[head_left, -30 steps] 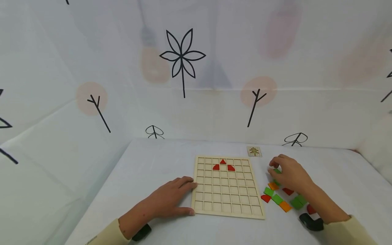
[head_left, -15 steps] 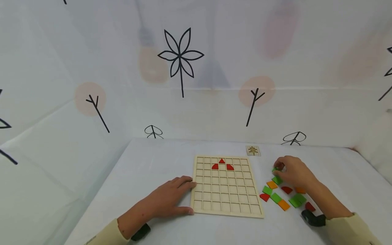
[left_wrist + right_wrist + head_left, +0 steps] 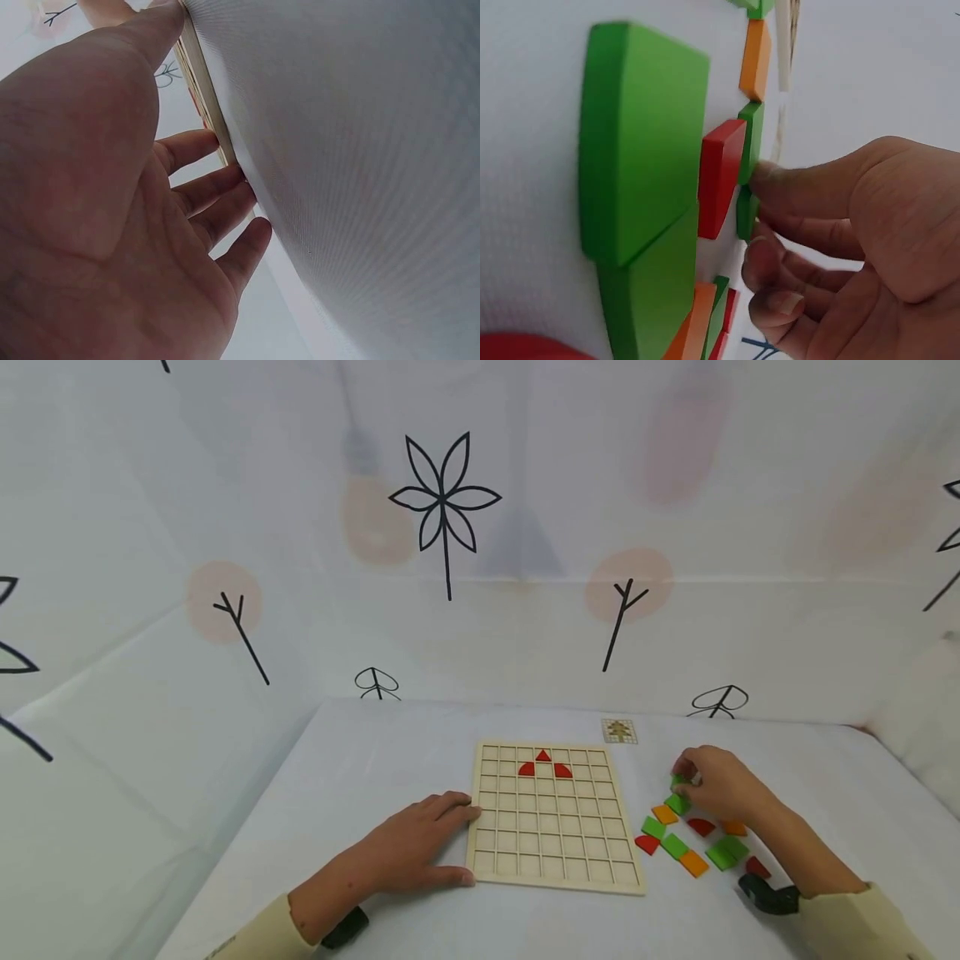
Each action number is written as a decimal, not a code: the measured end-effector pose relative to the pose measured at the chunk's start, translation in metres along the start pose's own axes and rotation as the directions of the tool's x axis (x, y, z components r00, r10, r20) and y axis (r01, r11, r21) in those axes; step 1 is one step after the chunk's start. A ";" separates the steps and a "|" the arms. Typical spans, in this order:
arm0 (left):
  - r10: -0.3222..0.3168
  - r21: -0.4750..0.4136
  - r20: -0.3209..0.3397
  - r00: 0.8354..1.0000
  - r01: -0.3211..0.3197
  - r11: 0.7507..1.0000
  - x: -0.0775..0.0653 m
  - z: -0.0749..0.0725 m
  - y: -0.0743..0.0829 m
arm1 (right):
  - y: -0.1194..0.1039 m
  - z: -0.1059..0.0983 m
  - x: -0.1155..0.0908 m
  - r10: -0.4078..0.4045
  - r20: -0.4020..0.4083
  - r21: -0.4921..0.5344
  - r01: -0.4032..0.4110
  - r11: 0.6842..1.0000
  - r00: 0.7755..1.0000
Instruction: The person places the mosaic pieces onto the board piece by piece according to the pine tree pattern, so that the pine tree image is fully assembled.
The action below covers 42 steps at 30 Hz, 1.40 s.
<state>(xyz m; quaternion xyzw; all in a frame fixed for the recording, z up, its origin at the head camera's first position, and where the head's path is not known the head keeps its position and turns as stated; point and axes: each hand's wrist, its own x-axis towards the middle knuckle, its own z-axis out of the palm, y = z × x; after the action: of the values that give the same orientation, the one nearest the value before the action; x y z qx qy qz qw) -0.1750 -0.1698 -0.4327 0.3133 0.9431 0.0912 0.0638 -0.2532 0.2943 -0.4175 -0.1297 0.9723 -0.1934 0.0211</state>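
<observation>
My left hand (image 3: 420,845) lies beside the pale wooden grid board (image 3: 551,822), fingers spread and relaxed. Its fingertips meet the board's left edge, also seen in the left wrist view, where the board (image 3: 202,79) shows edge-on. Near the top of the grid sit a red triangle (image 3: 543,756) and two red quarter-round pieces (image 3: 528,769). Right of the board, my right hand (image 3: 718,783) pinches a green square tile (image 3: 678,782) between thumb and fingers, low over the table. The right wrist view shows this green tile (image 3: 746,214) at the fingertips, partly hidden by the thumb.
Several loose tiles lie below the right hand: an orange square (image 3: 694,863), a green square (image 3: 675,845), red quarter-rounds (image 3: 701,827) and others. A small card with a tree pattern (image 3: 619,731) lies behind the board. A patterned cloth (image 3: 480,635) hangs at the back.
The right thumb and fingers, apart above the green tile a second ago, have come together on it and shifted slightly right. The left hand stays at the board's edge.
</observation>
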 end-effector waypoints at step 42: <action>-0.018 -0.011 0.027 0.999 0.018 1.000 0.001 -0.001 0.000 | -0.029 -0.005 0.010 -0.079 0.000 0.049 0.079 0.996 0.997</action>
<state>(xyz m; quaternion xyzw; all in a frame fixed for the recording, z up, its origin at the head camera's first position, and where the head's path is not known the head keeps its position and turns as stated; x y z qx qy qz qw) -0.1763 -0.1695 -0.4315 0.3057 0.9444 0.0919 0.0790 -0.2559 0.2676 -0.4020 -0.1679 0.9613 -0.2177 0.0175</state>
